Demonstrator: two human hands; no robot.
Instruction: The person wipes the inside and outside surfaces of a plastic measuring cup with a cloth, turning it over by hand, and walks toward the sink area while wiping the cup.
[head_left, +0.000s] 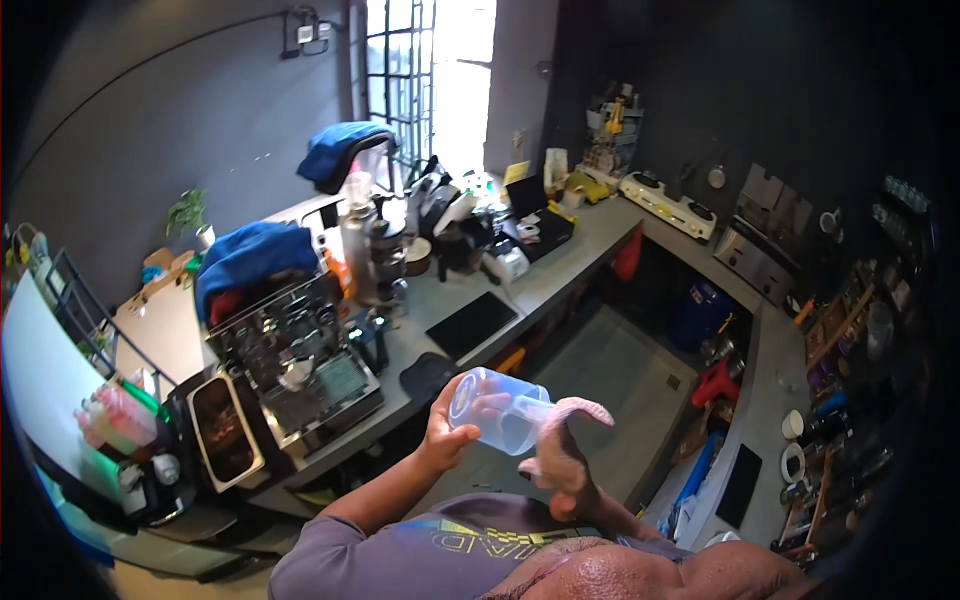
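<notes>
A clear plastic pitcher (499, 411) is tilted on its side before my chest. My left hand (452, 425) grips it round its base, thumb towards me and fingers behind. At the other end, my right hand (562, 469) holds a pink cloth (581, 411) by the pitcher's mouth and handle; how its fingers close is partly hidden. Beyond my left hand, a dark cap (430, 377) lies at the counter's edge, beside a flat black mat (471, 325).
An espresso machine (300, 367) and an open metal tray (225, 431) stand on the left. Along the grey counter (570, 262) are grinders and a laptop-like black device. A white two-burner hotplate (667, 206) stands at the back. Cups and a black mat (739, 486) line the right counter.
</notes>
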